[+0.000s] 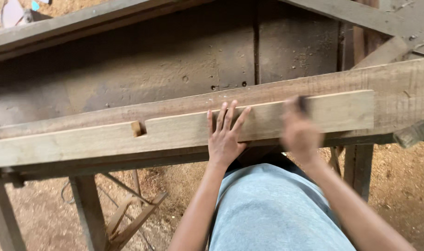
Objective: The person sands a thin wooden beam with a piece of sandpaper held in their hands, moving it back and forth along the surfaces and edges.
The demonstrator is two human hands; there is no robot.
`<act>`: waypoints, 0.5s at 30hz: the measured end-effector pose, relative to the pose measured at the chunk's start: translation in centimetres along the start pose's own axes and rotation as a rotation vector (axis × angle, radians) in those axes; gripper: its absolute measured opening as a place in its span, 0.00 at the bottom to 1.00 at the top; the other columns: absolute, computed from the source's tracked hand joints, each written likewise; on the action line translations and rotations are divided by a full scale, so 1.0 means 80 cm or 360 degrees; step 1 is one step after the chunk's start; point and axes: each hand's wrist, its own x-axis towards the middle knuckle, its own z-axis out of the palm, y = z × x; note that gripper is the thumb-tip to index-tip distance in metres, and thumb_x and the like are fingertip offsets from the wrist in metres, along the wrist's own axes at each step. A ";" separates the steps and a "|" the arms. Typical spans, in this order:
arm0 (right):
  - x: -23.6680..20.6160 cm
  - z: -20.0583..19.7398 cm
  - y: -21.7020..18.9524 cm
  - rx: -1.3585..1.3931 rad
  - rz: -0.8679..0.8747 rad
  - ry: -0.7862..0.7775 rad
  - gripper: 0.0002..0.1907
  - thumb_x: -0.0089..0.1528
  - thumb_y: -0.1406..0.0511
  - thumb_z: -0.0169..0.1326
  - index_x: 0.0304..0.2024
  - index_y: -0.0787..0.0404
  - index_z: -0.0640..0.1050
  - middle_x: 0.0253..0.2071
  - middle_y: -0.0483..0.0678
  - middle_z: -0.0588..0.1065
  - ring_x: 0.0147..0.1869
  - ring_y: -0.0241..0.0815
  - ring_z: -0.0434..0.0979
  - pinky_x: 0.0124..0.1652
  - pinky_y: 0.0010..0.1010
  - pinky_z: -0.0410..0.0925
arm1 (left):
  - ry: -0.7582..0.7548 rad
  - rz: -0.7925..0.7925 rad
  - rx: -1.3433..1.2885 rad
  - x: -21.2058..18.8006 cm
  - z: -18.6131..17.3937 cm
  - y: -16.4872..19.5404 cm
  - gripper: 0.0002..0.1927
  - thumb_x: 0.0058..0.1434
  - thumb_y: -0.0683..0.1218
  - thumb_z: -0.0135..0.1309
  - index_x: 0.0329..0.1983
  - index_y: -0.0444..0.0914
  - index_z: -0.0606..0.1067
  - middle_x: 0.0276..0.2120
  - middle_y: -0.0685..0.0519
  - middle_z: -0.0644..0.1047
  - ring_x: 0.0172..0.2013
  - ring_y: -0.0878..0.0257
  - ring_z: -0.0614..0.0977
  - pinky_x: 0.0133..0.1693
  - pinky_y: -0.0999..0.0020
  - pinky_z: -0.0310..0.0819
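Left hand [225, 139] lies flat on the near plank [184, 132], fingers [221, 116] spread and pointing away from the body, palm at the plank's near edge. It presses down and grips nothing.

Right hand [299, 132] is motion-blurred over the same plank, to the right of the left hand. A small dark object [304, 103] shows at its fingertips, but I can't tell what it is or whether the fingers are closed on it.

The plank's long axis runs left-right across the view, right end slightly higher. It rests on a wider, rougher board [397, 79] that serves as the tabletop, on a wooden trestle [88, 209]. A small square notch [138, 128] is cut in the plank's far edge, well to the left of both hands; the left hand is the nearer one.

Key relation: both hands sit right of centre on the plank, the right hand closer to its right end [365, 109], and most of the free length extends to the left of the left hand.

Sawdust-covered floor [397, 186] below, a dark timber panel [151, 60] behind the board.
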 end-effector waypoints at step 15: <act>-0.013 -0.037 0.050 0.0429 0.0094 -0.0068 0.22 0.74 0.59 0.40 0.68 0.60 0.71 0.28 0.48 0.78 0.14 0.30 0.61 0.11 0.21 0.56 | -0.0168 0.0306 -0.0033 0.045 -0.006 0.014 0.65 0.32 0.59 0.78 0.74 0.48 0.57 0.67 0.46 0.65 0.67 0.48 0.64 0.69 0.44 0.47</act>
